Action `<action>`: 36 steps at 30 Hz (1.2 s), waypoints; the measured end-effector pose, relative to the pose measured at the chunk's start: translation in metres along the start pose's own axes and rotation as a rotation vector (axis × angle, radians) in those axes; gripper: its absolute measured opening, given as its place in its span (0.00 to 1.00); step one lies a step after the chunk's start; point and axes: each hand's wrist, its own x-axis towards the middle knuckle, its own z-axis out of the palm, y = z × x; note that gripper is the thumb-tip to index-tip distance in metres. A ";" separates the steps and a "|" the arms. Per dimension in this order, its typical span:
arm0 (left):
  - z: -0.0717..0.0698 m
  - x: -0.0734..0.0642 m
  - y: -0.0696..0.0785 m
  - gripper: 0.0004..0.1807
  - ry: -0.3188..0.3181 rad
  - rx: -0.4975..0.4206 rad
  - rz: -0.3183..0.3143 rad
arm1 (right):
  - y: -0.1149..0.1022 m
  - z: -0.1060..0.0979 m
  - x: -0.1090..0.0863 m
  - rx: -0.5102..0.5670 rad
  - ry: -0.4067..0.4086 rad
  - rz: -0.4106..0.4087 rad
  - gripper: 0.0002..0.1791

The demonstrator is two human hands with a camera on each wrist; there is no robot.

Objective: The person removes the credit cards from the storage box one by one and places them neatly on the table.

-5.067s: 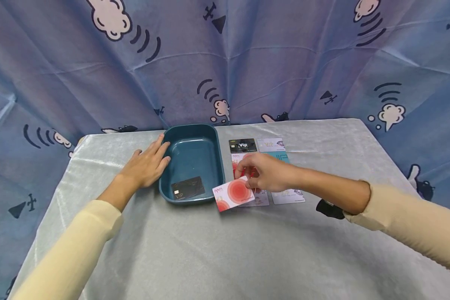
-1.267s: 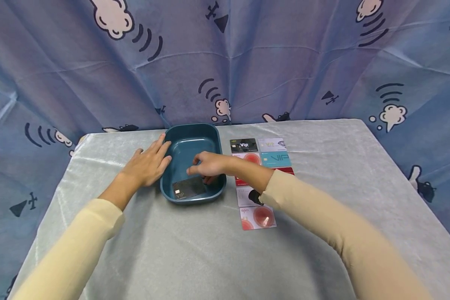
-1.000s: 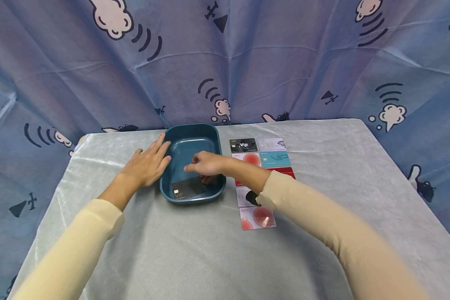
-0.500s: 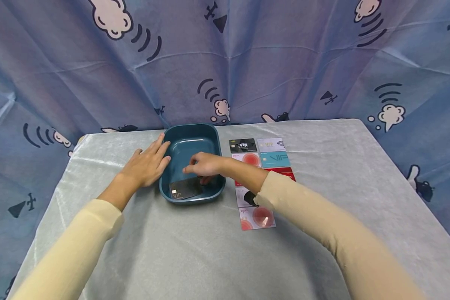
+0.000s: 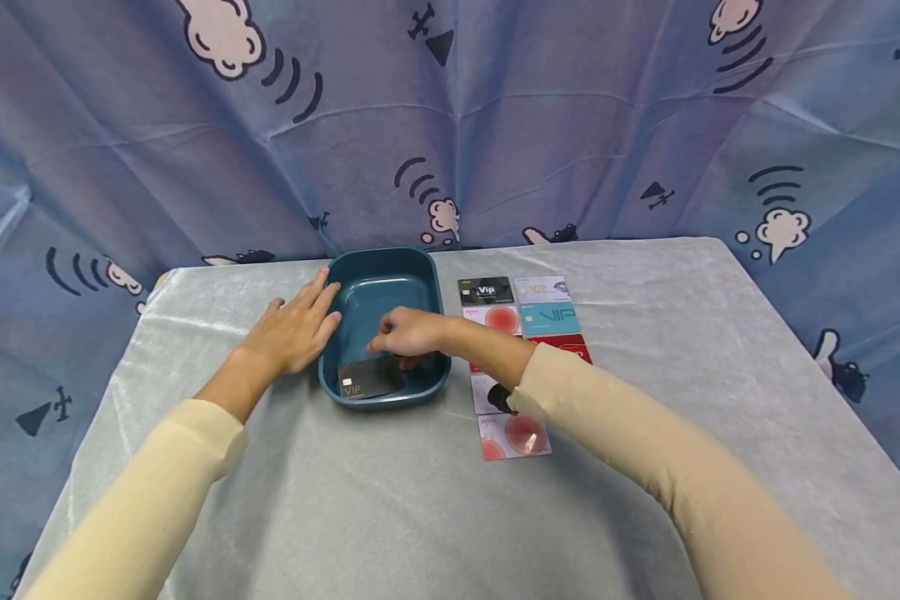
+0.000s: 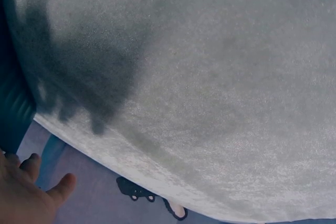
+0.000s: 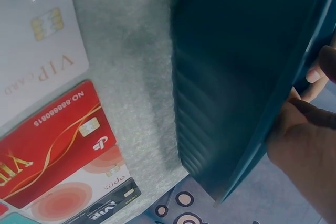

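Note:
A black VIP card [image 5: 369, 378] lies in the near end of a deep teal tray [image 5: 385, 406]. My right hand [image 5: 412, 332] reaches down into the tray, its fingertips at the card's right and upper edges. Whether they pinch the card I cannot tell, since the hand hides the contact. In the right wrist view, part of the right hand [image 7: 302, 142] shows past the tray wall [image 7: 231, 77]. My left hand [image 5: 292, 325] rests at the tray's left rim, fingers extended. The left wrist view catches only its fingers [image 6: 62, 190] at the lower left.
Right of the tray, several cards lie in two columns, among them a black Vip card [image 5: 486, 291], a teal card [image 5: 550, 318], a red card [image 7: 68, 140] and a white-and-red card [image 5: 515, 437]. My right sleeve covers part of them. Grey cloth covers the table [image 5: 345, 500]; a patterned curtain [image 5: 570, 125] hangs behind.
The right hand has laid the white-and-red card at the near end of the left column and moved into the tray. There the black card has shifted slightly left. The left hand stays put.

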 end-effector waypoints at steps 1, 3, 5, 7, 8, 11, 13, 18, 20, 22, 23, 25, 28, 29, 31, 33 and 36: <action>0.000 0.000 0.000 0.33 0.000 0.001 0.001 | 0.000 0.000 -0.001 0.002 -0.001 0.002 0.18; 0.000 0.000 0.000 0.33 0.001 0.001 0.001 | 0.000 0.000 -0.001 0.012 -0.002 0.008 0.19; 0.000 0.000 0.000 0.33 0.002 -0.001 0.001 | -0.001 0.000 -0.002 0.011 0.002 0.020 0.19; 0.000 0.000 0.000 0.33 0.004 -0.003 0.001 | -0.002 0.000 -0.003 0.015 0.010 0.034 0.17; 0.000 0.000 0.000 0.33 0.005 -0.004 0.002 | -0.002 0.000 -0.003 0.018 0.016 0.042 0.16; 0.000 0.000 0.000 0.33 0.007 -0.007 0.004 | -0.003 0.000 -0.003 0.024 0.036 0.058 0.13; 0.000 0.000 0.000 0.33 0.010 -0.007 0.005 | -0.003 0.000 -0.002 0.026 0.044 0.060 0.12; 0.000 -0.001 -0.001 0.33 0.017 -0.007 0.009 | -0.006 0.001 0.001 -0.040 0.060 0.048 0.14; 0.000 -0.001 -0.001 0.33 0.020 -0.009 0.010 | -0.007 0.002 0.001 -0.077 0.066 0.042 0.17; 0.001 -0.001 -0.001 0.33 0.023 -0.012 0.012 | -0.007 0.003 0.001 -0.104 0.075 0.038 0.18; 0.001 -0.001 -0.001 0.33 0.024 -0.013 0.014 | -0.007 0.003 0.001 -0.115 0.082 0.038 0.19; 0.001 -0.001 -0.001 0.33 0.026 -0.013 0.015 | -0.007 0.004 0.001 -0.139 0.094 0.033 0.18; 0.001 -0.001 -0.001 0.33 0.027 -0.013 0.017 | -0.007 0.005 0.002 -0.197 0.124 0.022 0.18; 0.001 -0.001 -0.001 0.33 0.027 -0.013 0.017 | -0.008 0.005 0.002 -0.230 0.137 0.016 0.18; 0.001 -0.001 -0.001 0.33 0.028 -0.013 0.016 | -0.008 0.006 0.004 -0.295 0.159 0.001 0.17; 0.001 -0.001 -0.001 0.33 0.029 -0.011 0.017 | -0.008 0.007 0.005 -0.342 0.174 -0.008 0.17; 0.001 -0.001 -0.001 0.33 0.026 -0.011 0.016 | -0.007 0.007 0.006 -0.356 0.178 -0.018 0.17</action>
